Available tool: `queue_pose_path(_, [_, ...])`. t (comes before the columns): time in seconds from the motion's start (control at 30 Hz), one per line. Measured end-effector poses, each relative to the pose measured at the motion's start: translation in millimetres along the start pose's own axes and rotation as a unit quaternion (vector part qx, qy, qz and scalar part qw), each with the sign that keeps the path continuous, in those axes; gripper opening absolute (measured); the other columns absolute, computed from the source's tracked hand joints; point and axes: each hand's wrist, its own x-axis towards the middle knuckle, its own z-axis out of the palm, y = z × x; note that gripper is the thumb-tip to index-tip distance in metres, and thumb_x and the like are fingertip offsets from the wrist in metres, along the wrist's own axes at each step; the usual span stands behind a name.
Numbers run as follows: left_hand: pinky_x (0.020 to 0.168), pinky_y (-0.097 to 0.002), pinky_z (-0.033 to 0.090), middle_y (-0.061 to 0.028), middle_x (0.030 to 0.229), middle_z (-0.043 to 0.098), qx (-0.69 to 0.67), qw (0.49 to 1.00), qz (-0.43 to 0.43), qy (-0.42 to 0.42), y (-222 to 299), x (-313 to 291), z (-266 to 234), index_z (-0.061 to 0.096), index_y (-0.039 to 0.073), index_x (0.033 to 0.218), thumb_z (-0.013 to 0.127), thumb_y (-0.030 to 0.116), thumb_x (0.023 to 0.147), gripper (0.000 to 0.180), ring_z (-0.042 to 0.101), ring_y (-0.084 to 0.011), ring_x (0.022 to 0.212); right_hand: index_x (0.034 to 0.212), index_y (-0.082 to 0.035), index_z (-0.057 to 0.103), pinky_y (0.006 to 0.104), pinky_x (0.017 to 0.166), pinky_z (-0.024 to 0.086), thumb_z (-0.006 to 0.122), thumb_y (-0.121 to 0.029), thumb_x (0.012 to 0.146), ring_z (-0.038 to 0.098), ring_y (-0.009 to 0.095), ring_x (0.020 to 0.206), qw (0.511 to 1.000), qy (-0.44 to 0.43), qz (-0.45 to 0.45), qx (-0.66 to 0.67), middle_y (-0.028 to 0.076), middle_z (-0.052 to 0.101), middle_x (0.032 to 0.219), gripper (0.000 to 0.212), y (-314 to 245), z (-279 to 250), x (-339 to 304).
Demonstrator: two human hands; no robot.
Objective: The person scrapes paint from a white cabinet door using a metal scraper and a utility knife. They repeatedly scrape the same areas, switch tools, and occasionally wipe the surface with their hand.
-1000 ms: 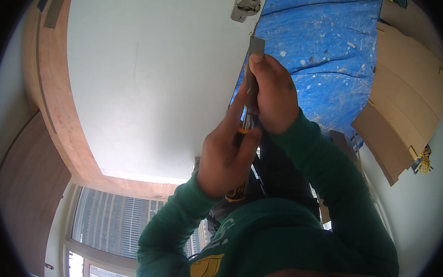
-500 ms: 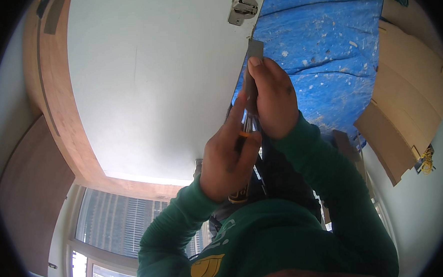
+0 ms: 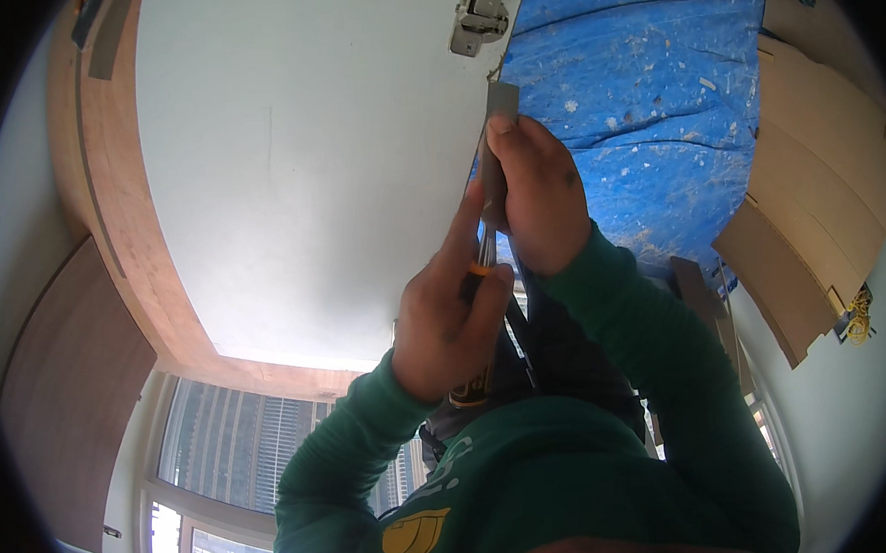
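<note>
My left hand (image 3: 448, 321) is closed around the dark handle of a hand tool (image 3: 472, 390) with an orange band and a narrow metal shank. Its forefinger stretches along the shank, and the tip is hidden. In my right hand (image 3: 544, 191) is a flat grey bar (image 3: 502, 98), gripped with the thumb on top. The bar's lower end meets the tool's shank, beside the edge of a large white panel (image 3: 288, 184). A metal cabinet hinge (image 3: 478, 19) is fixed to that panel near its far right corner.
Blue sheeting (image 3: 644, 96) with white specks covers the floor to the right. Brown cardboard (image 3: 819, 177) lies beyond it, near a yellow cord (image 3: 856, 317). Wooden boards (image 3: 78, 386) stand at the left, and a window (image 3: 241, 437) is at lower left.
Both hands, with the grey bar and the tool, have shifted slightly left together. Their grips look the same.
</note>
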Motion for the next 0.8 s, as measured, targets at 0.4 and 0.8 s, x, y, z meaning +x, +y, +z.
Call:
queue_pose_path(0.4, [0.063,-0.0233,0.041,-0.0022,0.082,0.058,-0.006,0.999,0.033,-0.001,-4.0,4.0,2.3,0.027,-0.005,0.162,0.055,0.000,0.097,0.071,0.050,-0.0057,0.069,0.093,-0.002,0.059,0.0339,0.063,0.043,0.048,-0.033,0.108,0.050,0.017,0.068,0.997,0.004,0.047,0.056,0.006,0.054,0.075,0.036,-0.9,-1.4,4.3])
queue_pose_path(0.8, [0.068,-0.0292,0.051,-0.0126,0.086,0.065,-0.011,1.000,0.000,-0.004,2.5,3.9,-0.2,0.033,-0.007,0.158,0.059,0.001,0.095,0.068,0.062,-0.0143,0.072,0.097,0.000,0.058,0.0388,0.066,0.046,0.044,-0.020,0.110,0.056,0.028,0.072,0.994,-0.026,-0.049,-0.093,0.013,0.057,0.086,0.028,0.0,-5.8,6.5])
